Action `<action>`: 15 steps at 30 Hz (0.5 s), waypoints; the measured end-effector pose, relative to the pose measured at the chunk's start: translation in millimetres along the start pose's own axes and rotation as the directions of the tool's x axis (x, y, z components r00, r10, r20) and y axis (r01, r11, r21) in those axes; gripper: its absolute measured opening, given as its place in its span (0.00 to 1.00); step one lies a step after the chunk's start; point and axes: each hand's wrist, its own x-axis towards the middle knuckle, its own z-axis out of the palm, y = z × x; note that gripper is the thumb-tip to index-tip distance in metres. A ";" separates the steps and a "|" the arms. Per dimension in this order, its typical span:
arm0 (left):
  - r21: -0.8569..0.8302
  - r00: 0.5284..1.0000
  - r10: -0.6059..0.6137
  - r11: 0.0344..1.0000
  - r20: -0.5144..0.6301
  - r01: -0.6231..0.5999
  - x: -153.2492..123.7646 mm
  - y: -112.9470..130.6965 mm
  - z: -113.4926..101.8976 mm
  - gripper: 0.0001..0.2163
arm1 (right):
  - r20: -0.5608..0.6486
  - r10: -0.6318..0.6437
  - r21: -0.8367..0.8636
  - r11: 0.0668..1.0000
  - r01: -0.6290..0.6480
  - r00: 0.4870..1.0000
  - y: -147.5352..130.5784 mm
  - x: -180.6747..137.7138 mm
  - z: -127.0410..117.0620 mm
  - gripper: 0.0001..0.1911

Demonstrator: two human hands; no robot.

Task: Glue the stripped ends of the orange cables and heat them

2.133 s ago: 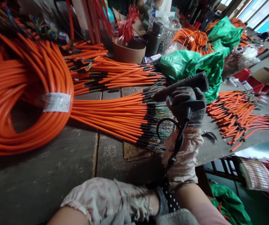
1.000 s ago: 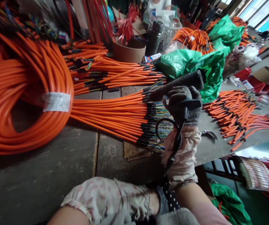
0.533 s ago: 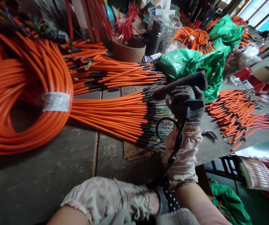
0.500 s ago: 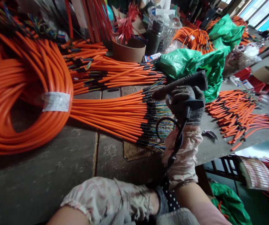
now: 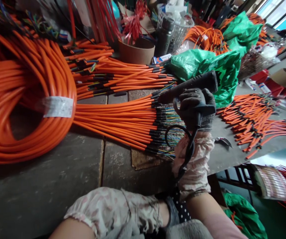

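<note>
- A cable-assembly workshop
- Coiled orange cable [image 5: 25, 76] with a paper label [image 5: 58, 107]
- Cut cable bundles with stripped ends [image 5: 118, 116] on a concrete workbench [image 5: 45, 169]
- Green plastic bags [image 5: 205, 66], far right

One head-worn camera looks forward and down from just above the person's forearms [image 5: 113, 212], so the gloved hand [image 5: 194, 108] and heat gun [image 5: 190, 84] sit very near in the lower middle, while the view runs across the tabletop [image 5: 58, 169] toward the windows [image 5: 281, 13] at the far end.
</note>
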 end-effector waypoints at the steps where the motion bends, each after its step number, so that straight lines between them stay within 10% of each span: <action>1: -0.005 1.000 0.008 1.000 0.015 -0.008 0.4 -0.4 0.4 0.23 | -0.024 -0.016 -0.028 0.999 0.015 1.000 0.2 0.5 1.2 0.10; 15: 0.016 0.991 -0.137 0.991 0.008 0.137 -8.8 47.1 -26.3 0.20 | -0.069 -0.027 -0.242 0.970 0.010 0.997 -8.0 6.2 0.3 0.14</action>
